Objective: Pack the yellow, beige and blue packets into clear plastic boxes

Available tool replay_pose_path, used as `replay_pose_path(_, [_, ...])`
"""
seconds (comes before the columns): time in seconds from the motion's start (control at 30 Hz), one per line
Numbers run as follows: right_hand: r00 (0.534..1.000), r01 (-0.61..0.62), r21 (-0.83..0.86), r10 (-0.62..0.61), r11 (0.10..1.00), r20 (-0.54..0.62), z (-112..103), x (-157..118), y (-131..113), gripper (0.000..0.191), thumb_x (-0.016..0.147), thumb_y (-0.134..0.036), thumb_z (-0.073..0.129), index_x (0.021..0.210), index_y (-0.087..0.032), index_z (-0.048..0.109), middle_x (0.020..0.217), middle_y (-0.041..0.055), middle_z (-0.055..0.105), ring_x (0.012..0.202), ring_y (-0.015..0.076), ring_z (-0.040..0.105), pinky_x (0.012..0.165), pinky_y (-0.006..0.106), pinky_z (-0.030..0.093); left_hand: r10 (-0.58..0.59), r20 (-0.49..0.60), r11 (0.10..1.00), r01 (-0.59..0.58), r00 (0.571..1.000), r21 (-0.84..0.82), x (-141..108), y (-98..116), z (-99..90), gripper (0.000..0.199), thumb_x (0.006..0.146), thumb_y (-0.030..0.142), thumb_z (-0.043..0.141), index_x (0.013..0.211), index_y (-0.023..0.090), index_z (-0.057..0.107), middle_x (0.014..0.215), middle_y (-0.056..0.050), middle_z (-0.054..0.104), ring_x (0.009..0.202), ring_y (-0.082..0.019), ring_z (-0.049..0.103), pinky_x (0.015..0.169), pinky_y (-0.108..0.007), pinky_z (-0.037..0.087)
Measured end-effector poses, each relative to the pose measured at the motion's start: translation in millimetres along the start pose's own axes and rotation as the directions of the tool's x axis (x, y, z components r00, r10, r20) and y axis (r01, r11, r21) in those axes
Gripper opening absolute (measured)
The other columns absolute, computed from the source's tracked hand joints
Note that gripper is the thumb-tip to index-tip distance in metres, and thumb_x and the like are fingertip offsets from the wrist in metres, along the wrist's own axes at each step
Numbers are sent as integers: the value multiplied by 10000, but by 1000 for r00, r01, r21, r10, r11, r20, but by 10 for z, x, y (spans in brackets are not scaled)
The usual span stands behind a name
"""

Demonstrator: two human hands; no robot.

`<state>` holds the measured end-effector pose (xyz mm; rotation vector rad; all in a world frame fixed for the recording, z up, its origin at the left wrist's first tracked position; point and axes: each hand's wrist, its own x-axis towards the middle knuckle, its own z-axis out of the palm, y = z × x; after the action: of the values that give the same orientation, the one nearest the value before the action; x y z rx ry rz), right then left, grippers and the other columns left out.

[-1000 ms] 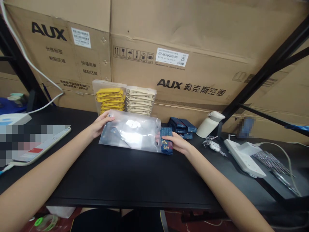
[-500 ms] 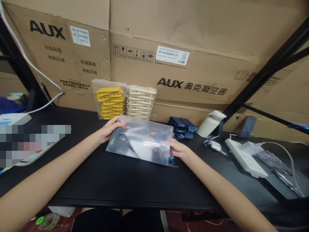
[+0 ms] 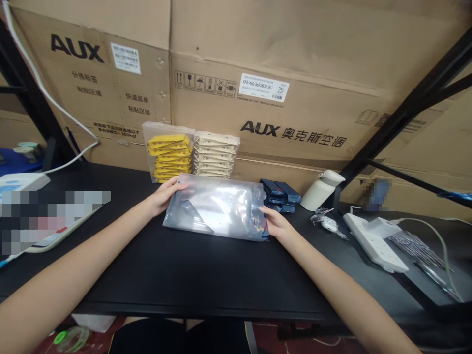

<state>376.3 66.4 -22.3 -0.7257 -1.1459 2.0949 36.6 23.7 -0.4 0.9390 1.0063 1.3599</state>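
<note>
A clear plastic bag [image 3: 224, 204] is held tilted just above the black table. My left hand [image 3: 166, 194] is closed on its upper left corner, thumb on top. At the bag's right end, my right hand [image 3: 276, 223] is closed around a dark blue packet [image 3: 260, 222], which sits inside the bag's mouth. More dark shapes show faintly through the plastic, blurred by glare. Behind the right hand lies a small stack of dark blue packets [image 3: 282, 192]. Beyond the bag stand a clear pack of yellow packets [image 3: 171, 156] and a clear pack of cream packets [image 3: 214, 153].
Large cardboard boxes [image 3: 313, 54] wall off the back of the black table [image 3: 177, 280]. At right are a cream bottle [image 3: 321, 191], a white power strip [image 3: 374, 243], a cable and thin metal rods [image 3: 420, 248]. A blurred-out flat item [image 3: 55, 221] lies left.
My right hand has moved slightly up, and the dark blue packet now sits within the bag's right end instead of sticking out. My left hand keeps its hold on the corner.
</note>
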Motion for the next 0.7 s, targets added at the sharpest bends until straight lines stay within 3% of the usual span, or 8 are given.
replay_pose_path(0.13, [998,-29,-43,31,999,54,64,-28,45,411,664,-206,755,1044,-187,600,891,43,737,748,187,720,686,318,597,13,3,999,-13,1000,38,-24,-12,39,362,660,237,780,1000,216,659,1020,-44,726,938,-247,713,565,-235,587])
replay_pose_path(0.23, [988,-93,-206,116,974,102,184,-71,57,523,640,-219,783,1132,-190,606,847,42,731,692,191,705,569,270,574,23,25,998,-25,999,63,-74,-45,142,379,658,252,789,1007,231,641,929,-22,727,908,-240,715,613,-256,590])
replay_pose_path(0.37, [986,-123,-422,157,898,48,332,-159,60,428,637,-156,781,1052,-173,680,708,10,690,507,121,607,426,189,487,19,55,995,-24,998,95,-169,-104,332,385,659,267,792,1011,237,637,886,-7,727,841,-223,717,657,-267,579])
replay_pose_path(0.47, [985,-154,-498,170,853,-15,426,-228,73,418,654,-148,775,1061,-191,692,801,28,697,526,112,598,396,178,447,24,91,993,-34,996,111,-248,-162,473,392,661,282,796,1017,238,637,914,-9,731,853,-223,715,685,-267,571])
replay_pose_path(0.53, [987,-130,-557,158,820,4,500,-254,77,412,670,-196,775,1073,-209,695,849,29,696,590,127,616,445,188,467,17,101,992,-30,995,122,-293,-204,548,386,668,308,799,1010,241,634,930,-15,730,898,-239,711,674,-268,572])
replay_pose_path(0.7, [971,103,-692,78,714,225,657,-250,78,370,700,-228,767,1065,-224,704,932,2,696,877,196,632,789,275,524,-40,91,993,29,995,112,-347,-271,633,372,687,400,795,983,251,626,983,-39,724,980,-284,696,596,-285,581])
